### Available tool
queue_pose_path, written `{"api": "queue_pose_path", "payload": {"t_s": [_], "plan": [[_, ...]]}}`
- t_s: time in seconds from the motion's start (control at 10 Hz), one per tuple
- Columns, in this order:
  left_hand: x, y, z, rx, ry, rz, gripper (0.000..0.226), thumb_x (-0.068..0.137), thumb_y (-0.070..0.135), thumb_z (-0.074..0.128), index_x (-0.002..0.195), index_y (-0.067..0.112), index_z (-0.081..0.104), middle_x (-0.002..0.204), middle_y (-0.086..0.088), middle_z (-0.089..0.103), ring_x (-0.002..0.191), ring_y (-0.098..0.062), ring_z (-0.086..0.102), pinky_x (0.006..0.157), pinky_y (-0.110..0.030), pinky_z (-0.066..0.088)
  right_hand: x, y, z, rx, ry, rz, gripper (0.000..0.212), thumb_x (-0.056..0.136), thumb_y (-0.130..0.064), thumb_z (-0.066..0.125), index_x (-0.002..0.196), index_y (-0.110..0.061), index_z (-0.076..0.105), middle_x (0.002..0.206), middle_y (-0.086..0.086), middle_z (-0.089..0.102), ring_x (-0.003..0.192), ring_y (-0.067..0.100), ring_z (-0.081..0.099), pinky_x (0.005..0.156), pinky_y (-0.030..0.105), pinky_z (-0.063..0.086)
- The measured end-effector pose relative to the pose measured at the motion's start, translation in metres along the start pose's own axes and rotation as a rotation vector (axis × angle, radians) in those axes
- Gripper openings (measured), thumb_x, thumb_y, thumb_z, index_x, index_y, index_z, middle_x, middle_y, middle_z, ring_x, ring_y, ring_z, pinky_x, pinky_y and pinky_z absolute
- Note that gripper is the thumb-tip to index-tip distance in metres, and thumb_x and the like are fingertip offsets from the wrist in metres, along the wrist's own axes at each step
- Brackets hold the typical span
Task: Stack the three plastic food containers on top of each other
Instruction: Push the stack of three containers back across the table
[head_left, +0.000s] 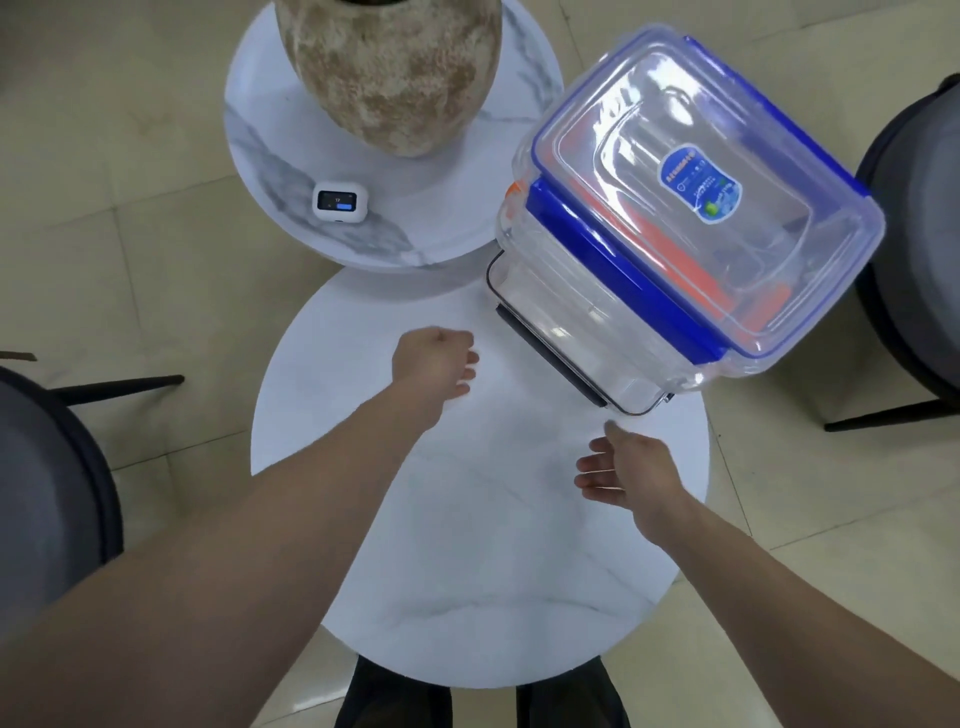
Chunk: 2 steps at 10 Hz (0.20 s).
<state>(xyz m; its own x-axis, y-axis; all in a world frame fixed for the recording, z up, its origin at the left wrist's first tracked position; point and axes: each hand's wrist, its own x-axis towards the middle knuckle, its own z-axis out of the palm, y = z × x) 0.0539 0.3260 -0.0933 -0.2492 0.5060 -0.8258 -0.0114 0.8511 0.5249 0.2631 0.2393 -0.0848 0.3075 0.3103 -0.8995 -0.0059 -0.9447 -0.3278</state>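
Observation:
Three clear plastic food containers stand stacked at the far right of the round white table (467, 545). The top container (706, 176) has a blue-trimmed lid with a blue label. Under it the middle container (670, 260) shows orange clips. The bottom container (566, 338) has dark clips. My left hand (434, 364) hovers over the table to the left of the stack, fingers curled, holding nothing. My right hand (628, 470) is just in front of the stack's near corner, fingers spread and empty. Neither hand touches the stack.
A higher marble-patterned round table (270, 171) behind carries a large brown vase (389, 67) and a small white device with a screen (340, 201). Dark chairs stand at the left (47, 499) and at the right (914, 234). Tiled floor surrounds.

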Motion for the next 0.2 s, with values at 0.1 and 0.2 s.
{"api": "queue_pose_path", "payload": {"t_s": [0.1, 0.2], "plan": [[-0.028, -0.027, -0.026, 0.016, -0.014, 0.018, 0.013, 0.093, 0.01, 0.061, 0.084, 0.011, 0.069, 0.08, -0.009, 0.069, 0.066, -0.022, 0.061, 0.075, -0.04, 0.057, -0.019, 0.012, 0.006, -0.071, -0.067, -0.088, 0.021, 0.1, -0.012, 0.048, 0.089, -0.001, 0.061, 0.076, 0.017, 0.068, 0.061, 0.031, 0.063, 0.065, 0.038, 0.055], [-0.061, -0.052, -0.052, 0.094, -0.012, 0.066, 0.018, 0.091, 0.01, 0.063, 0.075, 0.013, 0.07, 0.079, -0.011, 0.07, 0.065, -0.022, 0.061, 0.071, -0.036, 0.051, -0.044, 0.022, 0.01, -0.201, -0.107, -0.178, 0.021, 0.096, -0.006, 0.046, 0.088, 0.001, 0.063, 0.077, 0.016, 0.07, 0.063, 0.029, 0.064, 0.065, 0.036, 0.053]]}}
